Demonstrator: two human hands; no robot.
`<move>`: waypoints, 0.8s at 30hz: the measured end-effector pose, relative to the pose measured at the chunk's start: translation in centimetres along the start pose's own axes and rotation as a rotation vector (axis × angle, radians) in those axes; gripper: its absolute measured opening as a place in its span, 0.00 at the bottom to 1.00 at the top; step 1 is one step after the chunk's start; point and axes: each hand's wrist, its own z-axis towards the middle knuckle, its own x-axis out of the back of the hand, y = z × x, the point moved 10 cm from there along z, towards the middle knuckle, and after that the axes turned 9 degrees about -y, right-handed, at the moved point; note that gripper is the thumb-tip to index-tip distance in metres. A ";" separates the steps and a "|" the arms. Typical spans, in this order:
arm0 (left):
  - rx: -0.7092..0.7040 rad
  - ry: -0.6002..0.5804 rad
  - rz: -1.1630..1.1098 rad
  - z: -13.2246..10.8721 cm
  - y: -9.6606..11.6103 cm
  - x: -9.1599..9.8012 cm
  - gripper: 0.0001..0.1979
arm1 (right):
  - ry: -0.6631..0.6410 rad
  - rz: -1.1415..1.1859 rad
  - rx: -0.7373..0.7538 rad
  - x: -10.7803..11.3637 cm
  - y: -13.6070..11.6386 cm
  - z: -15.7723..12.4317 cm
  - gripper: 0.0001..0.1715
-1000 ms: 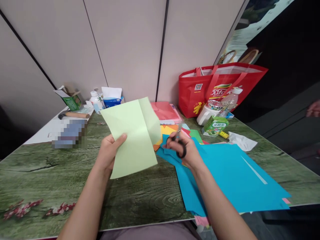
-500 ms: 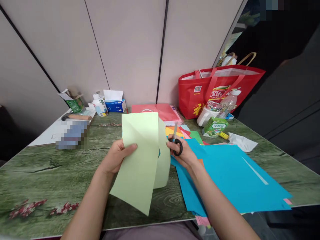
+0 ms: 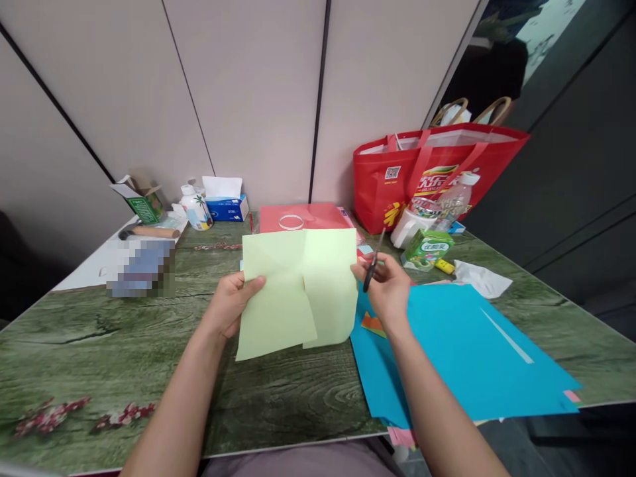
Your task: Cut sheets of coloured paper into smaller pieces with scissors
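From the head view, the left hand [image 3: 230, 309] pinches the left edge of a creased light green sheet [image 3: 293, 291], held upright above the tabletop [image 3: 124, 338]. The right hand [image 3: 391, 289] grips black scissors [image 3: 371, 267], blades up, its thumb at the sheet's right edge. The limp sheet could buckle or slip from so thin a pinch, and the blades sit close to the fingers and paper, so a nick looks possible. Blue paper [image 3: 462, 351] overhangs the green wood-grain tabletop's near edge. A red bag [image 3: 427, 173] stands against pale wall panels [image 3: 248, 99].
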 end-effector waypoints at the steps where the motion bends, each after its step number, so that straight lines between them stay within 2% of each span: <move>1: -0.007 0.009 -0.004 0.0 0.1 0.1 0.17 | 0.085 -0.027 0.054 0.9 -0.8 -0.3 0.18; 3: -0.042 0.038 -0.002 -0.1 0.4 0.3 0.17 | 0.182 -0.026 0.137 1.6 -2.2 -1.1 0.16; 4: -0.062 0.053 0.000 -0.1 0.6 0.5 0.18 | 0.100 0.025 0.129 0.6 -2.3 -1.2 0.14; 5: -0.076 0.061 0.003 -0.2 0.8 0.6 0.18 | -0.080 0.117 0.085 -1.4 -2.1 -1.2 0.13; 6: -0.080 0.065 0.005 -0.2 0.9 0.7 0.18 | -0.327 0.208 0.013 -4.3 -1.8 -1.7 0.12; 8: -0.065 0.055 0.003 -0.3 0.8 0.7 0.18 | -0.758 0.340 -0.124 -9.2 -1.6 -4.2 0.15; 9: -0.057 0.047 0.001 -0.3 0.8 0.7 0.18 | -0.917 0.370 -0.185 -10.9 -1.5 -5.6 0.15; 10: -0.052 0.043 0.001 -0.4 0.9 0.7 0.18 | -0.979 0.385 -0.220 -11.7 -1.4 -6.4 0.16; 16: -0.056 0.019 0.011 -0.5 1.2 0.7 0.18 | -1.088 0.473 -0.345 -13.7 -0.8 -8.7 0.26; 21: -0.085 0.006 0.001 -0.5 1.6 0.6 0.17 | -0.995 0.467 -0.265 -13.8 -1.1 -8.2 0.30; 24: -0.082 -0.004 0.000 -0.5 1.6 0.4 0.16 | -1.000 0.435 -0.224 -13.7 -1.1 -8.2 0.31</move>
